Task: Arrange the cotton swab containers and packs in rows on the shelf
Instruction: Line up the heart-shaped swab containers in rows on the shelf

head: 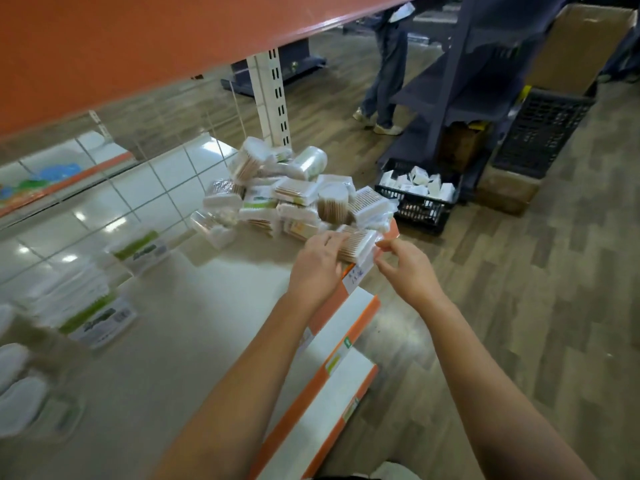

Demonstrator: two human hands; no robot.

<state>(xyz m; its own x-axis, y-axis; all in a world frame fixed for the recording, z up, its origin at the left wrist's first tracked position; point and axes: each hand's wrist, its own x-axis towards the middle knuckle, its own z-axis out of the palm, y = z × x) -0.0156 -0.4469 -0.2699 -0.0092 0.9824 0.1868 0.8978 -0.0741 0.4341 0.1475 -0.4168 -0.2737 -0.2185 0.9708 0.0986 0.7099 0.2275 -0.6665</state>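
Note:
A jumbled heap of cotton swab containers and packs (294,188) lies at the far right end of the cream shelf (166,327). Round clear tubs sit on top of the heap, flat packs of wooden-stick swabs lower down. A flat swab pack (362,242) lies at the shelf's front edge. My left hand (317,263) holds this pack from the left, fingers over its top. My right hand (407,266) pinches the pack's right end with thumb and fingertips. Further left on the shelf stand blurred stacks of white packs with green labels (93,306).
An orange shelf (138,46) overhangs from above. An orange and white price rail (346,327) runs along the shelf front. On the wood floor to the right stand a black crate of white packets (419,199), a taller black crate (540,133) and a cardboard box (581,46). A person's legs (384,81) are behind.

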